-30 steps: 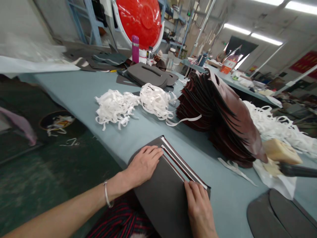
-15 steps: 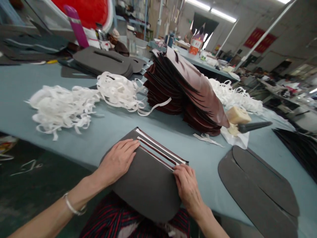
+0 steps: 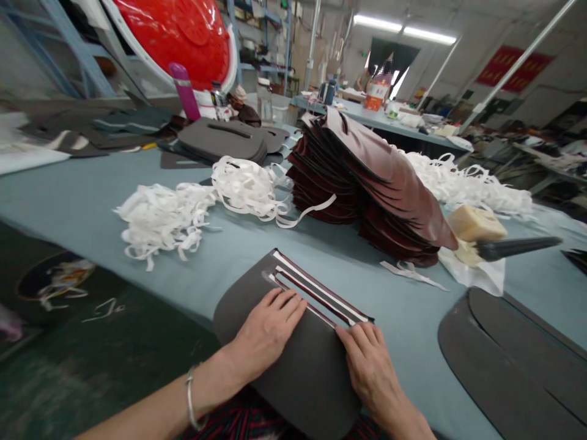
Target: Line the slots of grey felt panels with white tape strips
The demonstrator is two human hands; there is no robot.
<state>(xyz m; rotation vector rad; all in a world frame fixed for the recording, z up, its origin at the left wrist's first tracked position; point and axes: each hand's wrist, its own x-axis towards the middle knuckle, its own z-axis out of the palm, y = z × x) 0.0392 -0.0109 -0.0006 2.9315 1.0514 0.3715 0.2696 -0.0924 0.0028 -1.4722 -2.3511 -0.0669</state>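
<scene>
Head: tub (image 3: 36, 276) of scraps (image 3: 68, 275), grey panel (image 3: 312, 373)

Interior in moderate, diffuse light. Fluorescent tubes (image 3: 406, 32) beyond the far edge of the table (image 3: 206, 275) are overexposed to white. Glare spots the red disc (image 3: 183, 40); a softer sheen lies along the brown stack (image 3: 398, 165), with faint shadow at its base. The dark grey panel (image 3: 312, 373) at the near edge appears matt. The floor (image 3: 128, 354) below is dim. Wide-angle distortion tilts the periphery; the distant background is soft.
</scene>
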